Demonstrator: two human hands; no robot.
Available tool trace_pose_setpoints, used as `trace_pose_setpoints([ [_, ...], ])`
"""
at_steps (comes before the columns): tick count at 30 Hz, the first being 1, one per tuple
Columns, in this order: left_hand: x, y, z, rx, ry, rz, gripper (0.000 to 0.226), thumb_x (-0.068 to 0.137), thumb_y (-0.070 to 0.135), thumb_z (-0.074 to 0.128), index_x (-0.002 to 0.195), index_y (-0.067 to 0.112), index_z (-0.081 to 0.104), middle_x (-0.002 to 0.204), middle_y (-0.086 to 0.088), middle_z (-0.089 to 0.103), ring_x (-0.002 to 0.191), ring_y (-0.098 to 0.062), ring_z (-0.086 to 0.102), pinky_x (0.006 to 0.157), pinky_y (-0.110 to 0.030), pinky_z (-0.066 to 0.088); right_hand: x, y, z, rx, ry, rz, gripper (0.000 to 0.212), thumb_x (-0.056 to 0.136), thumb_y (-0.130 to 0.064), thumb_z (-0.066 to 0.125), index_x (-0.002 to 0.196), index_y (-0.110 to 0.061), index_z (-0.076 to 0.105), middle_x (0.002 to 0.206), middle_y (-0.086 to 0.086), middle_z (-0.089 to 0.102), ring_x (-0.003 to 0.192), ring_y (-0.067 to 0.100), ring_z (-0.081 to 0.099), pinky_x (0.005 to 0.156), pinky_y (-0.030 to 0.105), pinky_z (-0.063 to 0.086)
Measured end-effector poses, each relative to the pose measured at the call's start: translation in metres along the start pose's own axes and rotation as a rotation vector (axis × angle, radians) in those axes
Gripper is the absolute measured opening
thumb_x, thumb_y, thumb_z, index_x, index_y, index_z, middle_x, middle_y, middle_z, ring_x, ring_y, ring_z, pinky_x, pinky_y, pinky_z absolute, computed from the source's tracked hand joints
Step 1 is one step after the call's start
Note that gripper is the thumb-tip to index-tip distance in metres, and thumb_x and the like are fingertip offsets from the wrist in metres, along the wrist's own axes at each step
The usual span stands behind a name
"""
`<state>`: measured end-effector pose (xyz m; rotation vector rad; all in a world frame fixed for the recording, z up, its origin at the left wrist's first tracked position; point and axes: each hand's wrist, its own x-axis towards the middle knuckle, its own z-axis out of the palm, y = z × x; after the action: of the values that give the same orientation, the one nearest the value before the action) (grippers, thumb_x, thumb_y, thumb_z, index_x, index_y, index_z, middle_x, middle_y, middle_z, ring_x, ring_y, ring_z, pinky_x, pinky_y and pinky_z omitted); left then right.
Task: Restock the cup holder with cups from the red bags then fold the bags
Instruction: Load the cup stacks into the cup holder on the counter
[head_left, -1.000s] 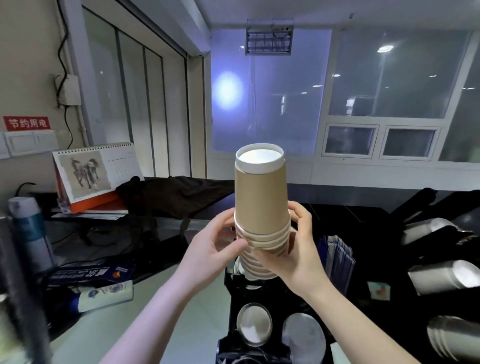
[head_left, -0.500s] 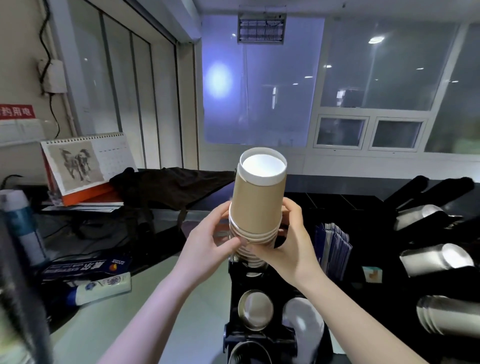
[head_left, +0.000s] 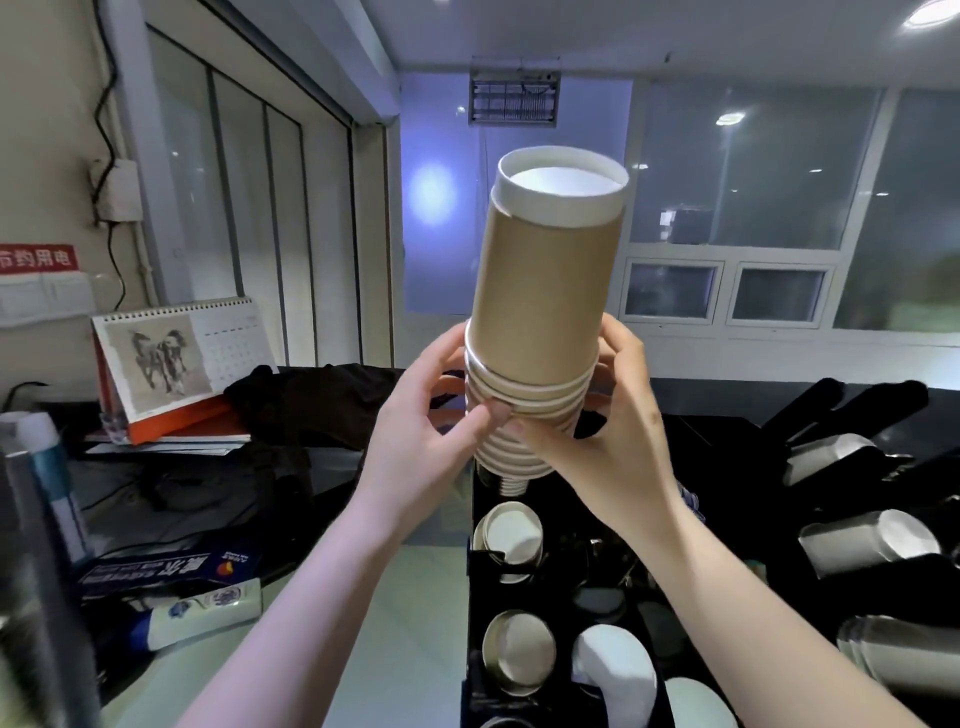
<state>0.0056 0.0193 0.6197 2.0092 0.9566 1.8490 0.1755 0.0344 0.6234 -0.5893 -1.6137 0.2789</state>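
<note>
Both hands hold a stack of brown paper cups (head_left: 545, 322) upside down, white base uppermost and tilted slightly right, above the black cup holder (head_left: 519, 597) at the desk's near edge. The left hand (head_left: 421, 431) and right hand (head_left: 608, 431) pinch the nested white rims, thumbs meeting in front.

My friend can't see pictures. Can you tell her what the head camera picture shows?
Two hands hold a stack of brown paper cups upside down, the left hand and right hand gripping the ringed rims near its lower end. Right below is a black cup holder with more cups in its round slots. A desk calendar stands further left.
</note>
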Motion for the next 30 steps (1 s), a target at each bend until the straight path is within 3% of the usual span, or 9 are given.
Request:
trace_pose_setpoints([
  [4, 0.005, 0.010, -0.001, 0.017, -0.013, 0.018, 0.057, 0.080, 0.025, 0.069, 0.125, 0.050, 0.045, 0.115, 0.026, 0.061, 0.106, -0.003, 0.059, 0.082, -0.012, 0.047, 0.006, -0.009, -0.003, -0.001, -0.015, 0.017, 0.089, 0.065, -0.044, 0.086, 0.137, -0.033, 0.035, 0.126, -0.011, 0.059, 0.115, 0.016, 0.058, 0.090, 0.047, 0.051],
  [9, -0.016, 0.004, -0.005, 0.017, 0.005, 0.019, 0.056, 0.075, 0.035, 0.070, 0.126, 0.045, 0.050, 0.115, 0.016, 0.062, 0.089, -0.010, 0.059, 0.074, -0.017, 0.050, -0.015, -0.007, -0.002, -0.023, -0.020, -0.023, 0.092, 0.065, -0.054, 0.081, 0.139, -0.024, 0.036, 0.131, -0.021, 0.051, 0.118, 0.016, 0.057, 0.084, 0.040, 0.055],
  [13, -0.024, -0.007, -0.007, 0.049, -0.028, -0.004, 0.057, 0.072, 0.040, 0.068, 0.124, 0.052, 0.050, 0.111, 0.014, 0.062, 0.079, -0.010, 0.057, 0.069, -0.018, 0.051, -0.029, 0.006, 0.003, 0.037, -0.073, 0.052, 0.087, 0.067, -0.049, 0.082, 0.136, -0.029, 0.035, 0.124, -0.016, 0.058, 0.112, 0.014, 0.061, 0.082, 0.032, 0.054],
  [16, -0.027, -0.024, -0.002, 0.111, -0.133, -0.114, 0.060, 0.073, 0.031, 0.071, 0.121, 0.058, 0.047, 0.110, 0.019, 0.062, 0.088, -0.010, 0.060, 0.073, -0.023, 0.053, -0.034, 0.021, 0.006, -0.016, -0.138, 0.153, 0.084, 0.063, -0.047, 0.085, 0.130, -0.039, 0.035, 0.119, -0.026, 0.057, 0.108, 0.004, 0.061, 0.085, 0.033, 0.055],
  [19, -0.035, -0.044, 0.004, 0.159, -0.213, -0.217, 0.069, 0.077, 0.020, 0.072, 0.120, 0.064, 0.041, 0.113, 0.031, 0.057, 0.095, -0.005, 0.062, 0.074, -0.021, 0.053, -0.039, 0.032, 0.006, -0.108, -0.182, 0.224, 0.086, 0.056, -0.060, 0.081, 0.128, -0.044, 0.035, 0.125, -0.025, 0.051, 0.115, 0.000, 0.055, 0.092, 0.032, 0.052],
  [22, -0.043, -0.060, 0.007, 0.189, -0.251, -0.287, 0.068, 0.076, 0.025, 0.072, 0.127, 0.056, 0.041, 0.115, 0.031, 0.058, 0.097, -0.002, 0.063, 0.080, -0.027, 0.055, -0.045, 0.041, 0.006, -0.181, -0.215, 0.315, 0.096, 0.049, -0.067, 0.076, 0.132, -0.040, 0.034, 0.130, -0.013, 0.049, 0.117, 0.002, 0.051, 0.097, 0.033, 0.048],
  [25, -0.050, -0.069, 0.010, 0.187, -0.309, -0.358, 0.067, 0.074, 0.031, 0.071, 0.132, 0.046, 0.042, 0.121, 0.022, 0.060, 0.107, -0.005, 0.061, 0.091, -0.038, 0.052, -0.055, 0.049, 0.004, -0.210, -0.274, 0.372, 0.098, 0.054, -0.058, 0.083, 0.136, -0.037, 0.033, 0.132, -0.010, 0.043, 0.116, 0.001, 0.047, 0.099, 0.029, 0.044],
  [30, -0.054, -0.073, 0.015, 0.202, -0.291, -0.386, 0.063, 0.076, 0.031, 0.071, 0.131, 0.045, 0.044, 0.121, 0.025, 0.060, 0.111, 0.000, 0.058, 0.093, -0.037, 0.051, -0.057, 0.055, 0.003, -0.226, -0.318, 0.404, 0.095, 0.056, -0.056, 0.082, 0.136, -0.042, 0.033, 0.128, -0.015, 0.045, 0.116, -0.002, 0.044, 0.095, 0.023, 0.041],
])
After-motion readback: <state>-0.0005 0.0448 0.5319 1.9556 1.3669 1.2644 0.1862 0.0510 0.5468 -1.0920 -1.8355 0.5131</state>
